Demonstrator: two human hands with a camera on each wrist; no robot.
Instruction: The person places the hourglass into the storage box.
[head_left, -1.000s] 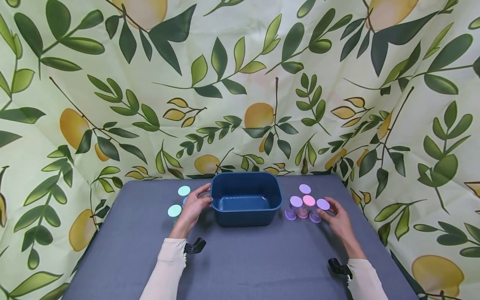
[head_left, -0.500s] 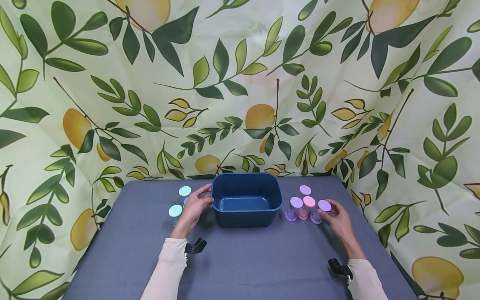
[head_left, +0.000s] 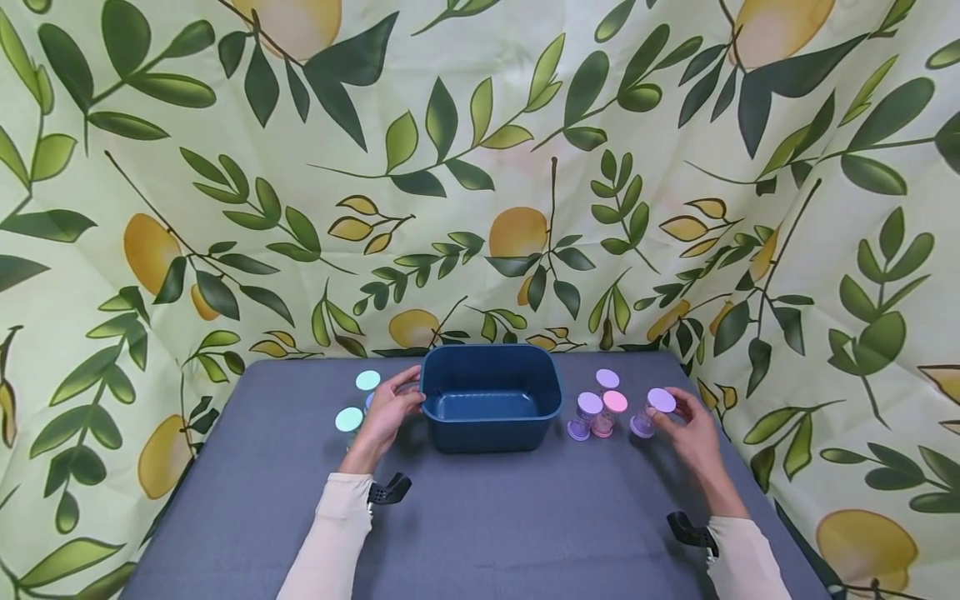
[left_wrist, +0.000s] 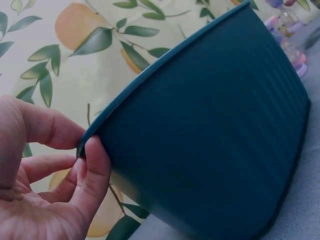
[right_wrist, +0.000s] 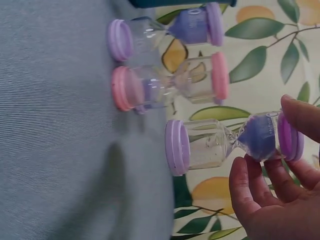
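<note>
My left hand [head_left: 384, 417] pinches the left rim of a dark blue plastic bin [head_left: 491, 437]. Thumb and fingers meet on the rim of the bin [left_wrist: 200, 120] in the left wrist view. On the right, my right hand [head_left: 696, 442] grips a purple-capped hourglass [head_left: 661, 401] by its upper cap. Purple sand fills the upper bulb of this hourglass [right_wrist: 257, 137], and its base looks raised off the table. Left of it stand a pink hourglass [head_left: 614, 402], a purple hourglass [head_left: 589, 405] and another purple-topped one [head_left: 607, 380] behind.
Two hourglasses with mint-green caps, one at the back [head_left: 367, 381] and one in front [head_left: 348, 419], stand left of the bin beside my left hand. Something blue shows partly behind the hand. A grey cloth covers the table [head_left: 510, 525]; a lemon-print curtain [head_left: 465, 208] hangs behind.
My right hand has moved right with the purple hourglass, away from the pink one. The left hand keeps its hold on the bin's rim.
</note>
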